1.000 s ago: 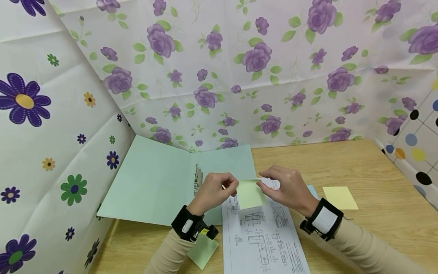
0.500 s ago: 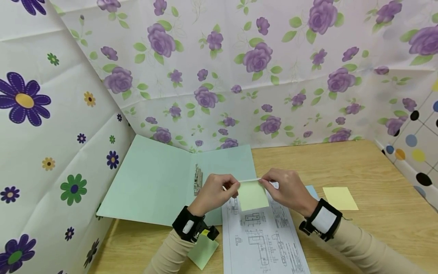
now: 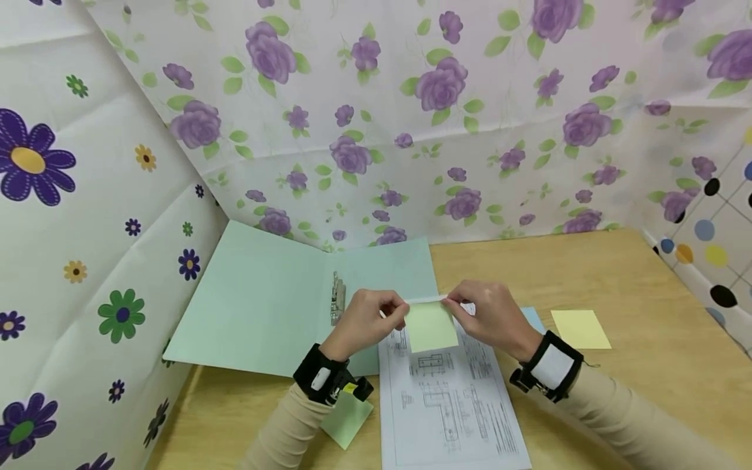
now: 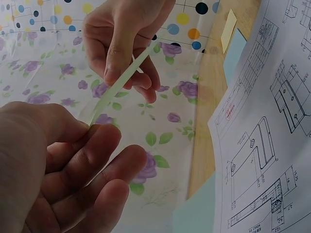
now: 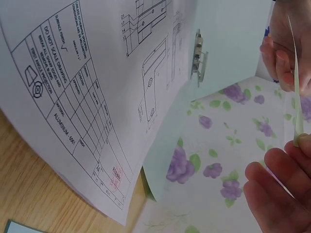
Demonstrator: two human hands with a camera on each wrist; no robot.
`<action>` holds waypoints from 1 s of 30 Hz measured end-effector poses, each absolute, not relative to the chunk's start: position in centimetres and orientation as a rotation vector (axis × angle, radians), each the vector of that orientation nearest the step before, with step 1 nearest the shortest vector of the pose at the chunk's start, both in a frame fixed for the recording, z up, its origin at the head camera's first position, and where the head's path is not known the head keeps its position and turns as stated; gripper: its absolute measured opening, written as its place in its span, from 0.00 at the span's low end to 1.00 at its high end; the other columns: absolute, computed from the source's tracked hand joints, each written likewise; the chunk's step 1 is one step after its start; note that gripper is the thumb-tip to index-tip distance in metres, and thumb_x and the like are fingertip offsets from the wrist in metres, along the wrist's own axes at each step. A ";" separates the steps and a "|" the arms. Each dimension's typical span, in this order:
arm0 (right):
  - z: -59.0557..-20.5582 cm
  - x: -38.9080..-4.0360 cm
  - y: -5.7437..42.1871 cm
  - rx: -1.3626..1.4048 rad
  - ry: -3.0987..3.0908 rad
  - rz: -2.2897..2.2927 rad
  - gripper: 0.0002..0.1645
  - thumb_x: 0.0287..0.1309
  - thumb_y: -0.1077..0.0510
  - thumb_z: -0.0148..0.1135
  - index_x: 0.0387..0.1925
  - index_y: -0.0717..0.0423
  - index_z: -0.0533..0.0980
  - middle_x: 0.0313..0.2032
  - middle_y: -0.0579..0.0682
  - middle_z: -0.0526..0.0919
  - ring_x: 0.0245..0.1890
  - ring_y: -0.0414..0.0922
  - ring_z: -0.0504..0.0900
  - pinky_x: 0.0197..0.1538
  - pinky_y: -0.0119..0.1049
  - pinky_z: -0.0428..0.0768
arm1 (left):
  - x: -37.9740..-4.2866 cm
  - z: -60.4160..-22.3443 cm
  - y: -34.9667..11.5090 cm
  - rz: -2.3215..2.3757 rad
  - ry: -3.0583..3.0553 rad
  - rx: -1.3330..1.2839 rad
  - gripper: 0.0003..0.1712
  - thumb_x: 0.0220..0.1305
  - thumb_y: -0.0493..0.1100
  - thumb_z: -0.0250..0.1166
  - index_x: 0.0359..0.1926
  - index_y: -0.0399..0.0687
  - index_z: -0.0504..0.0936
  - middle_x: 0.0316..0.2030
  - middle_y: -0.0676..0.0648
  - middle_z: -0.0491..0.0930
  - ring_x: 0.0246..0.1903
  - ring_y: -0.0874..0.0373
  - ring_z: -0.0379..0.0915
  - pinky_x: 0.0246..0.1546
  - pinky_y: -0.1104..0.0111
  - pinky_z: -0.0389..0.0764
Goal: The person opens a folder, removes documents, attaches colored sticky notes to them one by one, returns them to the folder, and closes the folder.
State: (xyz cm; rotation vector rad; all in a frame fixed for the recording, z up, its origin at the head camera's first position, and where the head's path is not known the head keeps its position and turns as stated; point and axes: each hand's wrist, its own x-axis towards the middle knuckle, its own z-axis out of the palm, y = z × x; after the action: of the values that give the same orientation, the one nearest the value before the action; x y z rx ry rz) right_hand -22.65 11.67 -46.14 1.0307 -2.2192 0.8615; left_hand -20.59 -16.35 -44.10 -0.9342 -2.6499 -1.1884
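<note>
A pale yellow-green sticky note (image 3: 431, 326) is stretched between both hands above a printed technical drawing (image 3: 452, 411). My left hand (image 3: 371, 321) pinches its upper left corner between thumb and index finger. At the upper right corner, my right hand (image 3: 492, 321) pinches it the same way. In the left wrist view the note (image 4: 124, 77) shows nearly edge-on, with the other fingers of the left hand (image 4: 82, 170) loosely bent below it. The right wrist view also has the note (image 5: 297, 97) edge-on, apart from the drawing sheet (image 5: 92, 97).
An open mint-green folder (image 3: 264, 300) with a metal clip (image 3: 337, 299) lies at the back left. A green note (image 3: 348, 421) lies beneath the left wrist. On the right are a yellow note (image 3: 581, 329) and a partly hidden blue piece (image 3: 533, 319). Patterned walls (image 3: 352, 117) surround the wooden table (image 3: 499, 261).
The right thumb and index finger, spread apart one second ago, have closed on the note's upper right corner. The head view has tilted slightly downward. The left hand keeps its pinch.
</note>
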 end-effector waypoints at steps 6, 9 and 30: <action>-46.5 -22.3 11.6 1.039 -2.233 0.853 0.06 0.62 0.69 0.81 0.35 0.58 0.90 0.32 0.50 0.94 0.31 0.40 0.93 0.34 0.37 0.91 | -20.4 -44.6 -16.5 -1.174 -2.659 -0.904 0.12 0.86 0.42 0.63 0.44 0.48 0.92 0.31 0.49 0.90 0.32 0.65 0.82 0.38 0.71 0.83; -46.2 -22.4 11.6 1.031 -2.234 0.846 0.06 0.62 0.68 0.81 0.35 0.57 0.89 0.32 0.50 0.94 0.31 0.41 0.93 0.35 0.39 0.91 | -20.5 -44.5 -16.5 -1.148 -2.637 -0.894 0.12 0.85 0.42 0.64 0.42 0.49 0.92 0.30 0.50 0.90 0.31 0.64 0.82 0.38 0.72 0.82; -47.0 -23.9 11.4 0.894 -2.688 0.861 0.08 0.73 0.62 0.73 0.34 0.56 0.87 0.22 0.42 0.82 0.19 0.30 0.69 0.26 0.28 0.70 | -22.2 -45.8 -15.3 -0.885 -2.880 -0.795 0.15 0.81 0.43 0.65 0.32 0.48 0.88 0.22 0.53 0.78 0.21 0.68 0.63 0.26 0.75 0.62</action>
State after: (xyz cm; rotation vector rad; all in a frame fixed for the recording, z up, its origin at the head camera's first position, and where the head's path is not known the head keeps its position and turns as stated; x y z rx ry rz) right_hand -23.87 11.39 -47.02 0.8936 -2.6885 0.8614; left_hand -22.18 -15.32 -45.84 -0.7949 -2.8799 -0.8852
